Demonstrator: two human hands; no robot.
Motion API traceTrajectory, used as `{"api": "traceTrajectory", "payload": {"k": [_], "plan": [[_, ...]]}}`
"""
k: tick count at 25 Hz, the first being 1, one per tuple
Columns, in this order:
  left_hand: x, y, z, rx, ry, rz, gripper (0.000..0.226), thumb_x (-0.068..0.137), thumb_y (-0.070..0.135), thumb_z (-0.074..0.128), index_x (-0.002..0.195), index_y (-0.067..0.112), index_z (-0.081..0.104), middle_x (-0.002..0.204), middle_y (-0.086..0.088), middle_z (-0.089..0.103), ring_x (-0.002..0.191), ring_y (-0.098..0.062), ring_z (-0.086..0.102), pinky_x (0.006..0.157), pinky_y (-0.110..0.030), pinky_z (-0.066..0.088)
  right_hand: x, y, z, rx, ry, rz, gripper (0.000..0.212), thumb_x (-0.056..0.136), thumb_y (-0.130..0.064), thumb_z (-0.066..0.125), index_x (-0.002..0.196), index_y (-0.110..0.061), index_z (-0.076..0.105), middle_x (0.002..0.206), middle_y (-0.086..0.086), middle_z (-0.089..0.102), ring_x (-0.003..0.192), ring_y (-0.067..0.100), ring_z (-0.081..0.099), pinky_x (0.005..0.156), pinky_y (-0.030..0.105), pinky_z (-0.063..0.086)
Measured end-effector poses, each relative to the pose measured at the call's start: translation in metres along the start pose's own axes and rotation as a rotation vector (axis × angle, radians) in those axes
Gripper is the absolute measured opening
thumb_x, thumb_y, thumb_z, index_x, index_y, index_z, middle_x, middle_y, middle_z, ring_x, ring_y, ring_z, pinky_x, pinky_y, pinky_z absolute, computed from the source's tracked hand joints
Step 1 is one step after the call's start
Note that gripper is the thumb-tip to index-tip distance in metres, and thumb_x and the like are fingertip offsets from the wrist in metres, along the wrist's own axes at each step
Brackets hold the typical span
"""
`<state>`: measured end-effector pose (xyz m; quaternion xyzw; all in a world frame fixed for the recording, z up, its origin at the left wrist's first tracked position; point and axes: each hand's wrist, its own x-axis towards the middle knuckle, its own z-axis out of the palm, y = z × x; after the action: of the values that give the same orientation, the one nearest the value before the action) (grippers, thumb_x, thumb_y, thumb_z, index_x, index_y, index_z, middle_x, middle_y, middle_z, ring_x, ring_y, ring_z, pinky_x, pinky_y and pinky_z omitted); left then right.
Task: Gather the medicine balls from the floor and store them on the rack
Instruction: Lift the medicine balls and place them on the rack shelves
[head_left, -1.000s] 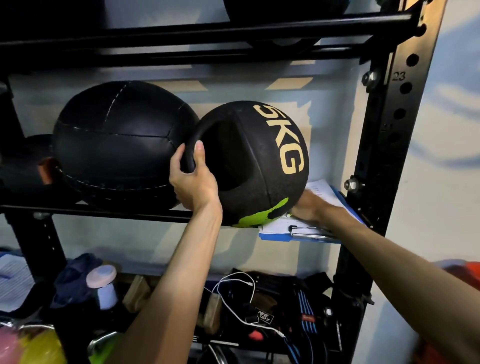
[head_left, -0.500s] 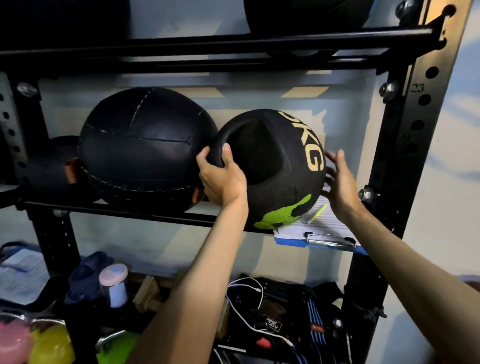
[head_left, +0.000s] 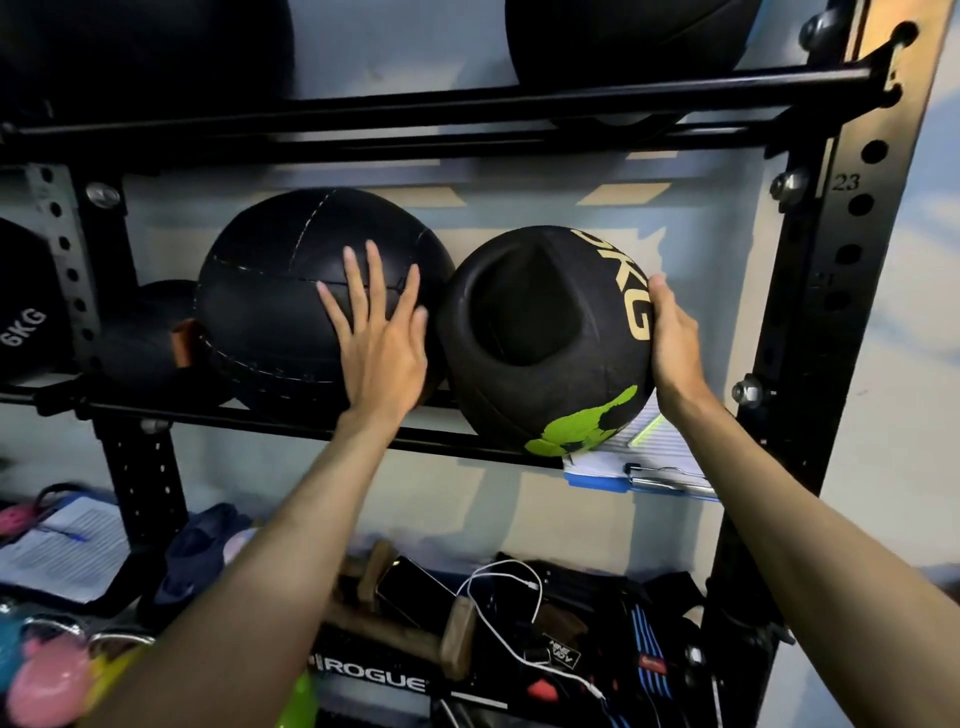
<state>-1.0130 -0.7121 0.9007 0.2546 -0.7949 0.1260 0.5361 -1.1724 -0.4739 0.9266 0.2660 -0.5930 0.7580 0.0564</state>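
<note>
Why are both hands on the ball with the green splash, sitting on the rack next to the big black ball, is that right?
Not quite. In the head view only the right hand touches the ball with the green splash. The left hand lies flat on the big black ball beside it. Both balls do sit on the rack.

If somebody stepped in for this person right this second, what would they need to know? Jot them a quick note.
Left hand: open, palm flat on the stitched black medicine ball, steadying it on the middle shelf.
Right hand: open, pressed on the right side of the handled medicine ball with the green patch.
Both balls sit side by side on the rack's shelf bars; the handled one's lower right edge overlaps a clipboard.
Done: this ball is on the rack.
Left: check that it sits steady, let go, then look for more balls; the floor is out of view.
</note>
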Motion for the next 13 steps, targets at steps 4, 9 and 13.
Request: {"api": "traceTrajectory", "payload": {"k": [4,9,13], "plan": [[0.02,-0.041,0.003,0.095,0.01,0.01,0.073,0.098,0.047,0.051,0.159,0.033,0.013,0.167,-0.016,-0.005,0.153,-0.039,-0.007,0.118,-0.068,0.0,0.006,-0.006,0.012,0.004,0.001,-0.015,0.037,0.101,-0.045,0.05,0.083,-0.022,0.072,0.082,-0.012,0.073,0.069,-0.004,0.066,0.063,0.011,0.05],[0.043,-0.097,-0.014,0.072,0.049,-0.001,0.067,0.097,0.045,0.05,0.157,0.034,0.023,0.167,-0.015,0.007,0.153,-0.037,-0.001,0.118,-0.068,0.002,0.052,-0.017,0.069,-0.262,0.027,-0.079,0.039,0.086,-0.046,0.054,0.074,-0.013,0.071,0.08,0.001,0.072,0.078,0.017,0.063,0.075,0.03,0.048],[0.043,-0.073,-0.011,0.068,0.051,-0.072,0.066,0.094,0.04,0.055,0.155,0.032,0.029,0.166,-0.017,0.008,0.153,-0.039,-0.002,0.115,-0.072,0.001,0.096,0.015,0.058,-0.347,0.14,0.001,0.028,0.081,-0.03,0.051,0.062,-0.01,0.054,0.073,0.01,0.055,0.078,0.022,0.05,0.068,0.031,0.04]]}}
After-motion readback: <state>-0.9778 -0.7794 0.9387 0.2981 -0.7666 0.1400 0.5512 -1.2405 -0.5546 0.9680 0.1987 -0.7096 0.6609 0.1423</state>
